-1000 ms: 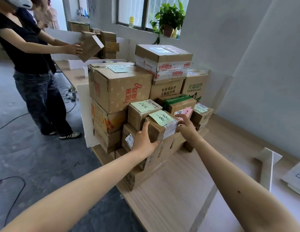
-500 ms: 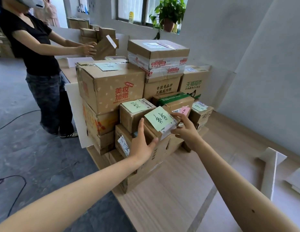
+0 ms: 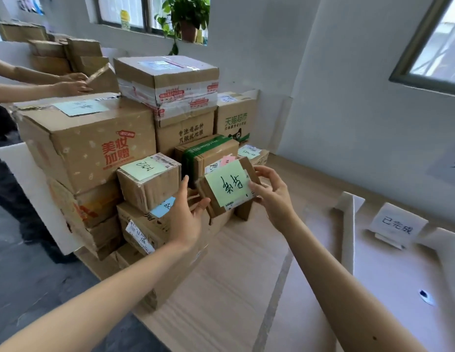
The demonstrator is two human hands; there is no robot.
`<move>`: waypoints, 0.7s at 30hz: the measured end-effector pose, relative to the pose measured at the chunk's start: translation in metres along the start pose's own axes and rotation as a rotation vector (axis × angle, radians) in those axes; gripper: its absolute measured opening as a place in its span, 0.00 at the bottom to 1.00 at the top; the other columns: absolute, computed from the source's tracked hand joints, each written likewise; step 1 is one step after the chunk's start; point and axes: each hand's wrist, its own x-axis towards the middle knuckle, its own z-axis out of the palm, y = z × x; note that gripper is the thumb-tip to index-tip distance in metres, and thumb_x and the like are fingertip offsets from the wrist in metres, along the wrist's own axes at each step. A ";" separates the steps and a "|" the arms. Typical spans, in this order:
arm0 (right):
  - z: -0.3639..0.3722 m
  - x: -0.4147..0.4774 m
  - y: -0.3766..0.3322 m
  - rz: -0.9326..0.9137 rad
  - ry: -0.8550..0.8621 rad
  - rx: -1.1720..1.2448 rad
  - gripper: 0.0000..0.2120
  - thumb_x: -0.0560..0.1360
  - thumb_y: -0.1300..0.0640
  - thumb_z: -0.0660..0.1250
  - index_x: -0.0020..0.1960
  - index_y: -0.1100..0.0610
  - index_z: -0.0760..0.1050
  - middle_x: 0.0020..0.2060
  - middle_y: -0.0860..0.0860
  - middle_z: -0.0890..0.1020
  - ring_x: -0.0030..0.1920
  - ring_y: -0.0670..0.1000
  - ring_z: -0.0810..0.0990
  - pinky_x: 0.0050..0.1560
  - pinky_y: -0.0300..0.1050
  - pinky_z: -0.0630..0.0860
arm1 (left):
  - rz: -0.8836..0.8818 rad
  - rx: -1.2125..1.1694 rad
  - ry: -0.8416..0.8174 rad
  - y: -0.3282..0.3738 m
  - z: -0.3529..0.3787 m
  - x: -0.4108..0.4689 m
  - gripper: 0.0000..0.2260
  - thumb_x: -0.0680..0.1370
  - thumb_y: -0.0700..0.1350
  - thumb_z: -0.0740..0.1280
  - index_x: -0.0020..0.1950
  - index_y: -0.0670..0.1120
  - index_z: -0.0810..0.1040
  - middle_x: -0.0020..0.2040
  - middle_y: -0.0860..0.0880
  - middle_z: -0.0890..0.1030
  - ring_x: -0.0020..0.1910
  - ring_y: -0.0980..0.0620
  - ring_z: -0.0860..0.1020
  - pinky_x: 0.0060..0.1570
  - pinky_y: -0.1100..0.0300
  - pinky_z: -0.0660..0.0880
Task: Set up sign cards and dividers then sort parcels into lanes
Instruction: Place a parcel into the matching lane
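Both forearms reach in from the bottom edge over a pale wooden table (image 3: pixel 221 288).

Left hand (image 3: pixel 187 214): thumb up, fingers curled under the lower left corner of a small cardboard parcel (image 3: pixel 227 190). Right hand (image 3: pixel 271 195): fingers wrapped on the parcel's right side, thumb on its front edge. So the parcel is pinched between the two hands, held tilted, clear of the table, just in front of the stack. A green sticky note (image 3: pixel 227 186) with handwritten characters covers most of its upper face; a printed label strip shows along the lower edge.

Right of the hands, on the table: a white foam divider (image 3: pixel 348 224) standing upright, then a white sign card (image 3: pixel 396 226) with three printed characters, propped on its stand.

Behind the held parcel, the stack. All boxes are closed; contents cannot be told.
- Small box with a green note (image 3: pixel 147 180), resting on a box bearing a blue note (image 3: pixel 142 224).
- Box strapped with green tape (image 3: pixel 208 153), a pink note at its near edge.
- Large box with red printed characters (image 3: pixel 86 143), pale note on top.
- Taped box (image 3: pixel 168 82) at the top of the pile.
- Box with green print (image 3: pixel 235 118) at the back right.

Far left: another person's hands (image 3: pixel 71 85) on a cardboard box. Potted plant (image 3: pixel 188 13) on the windowsill beyond.
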 end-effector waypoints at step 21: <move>-0.038 -0.177 -0.035 0.026 0.646 -0.157 0.20 0.70 0.64 0.74 0.57 0.56 0.71 0.51 0.58 0.80 0.46 0.52 0.82 0.41 0.40 0.77 | 0.215 -0.234 -1.051 0.001 0.032 -0.057 0.29 0.62 0.73 0.67 0.60 0.69 0.65 0.61 0.53 0.76 0.61 0.56 0.74 0.60 0.52 0.75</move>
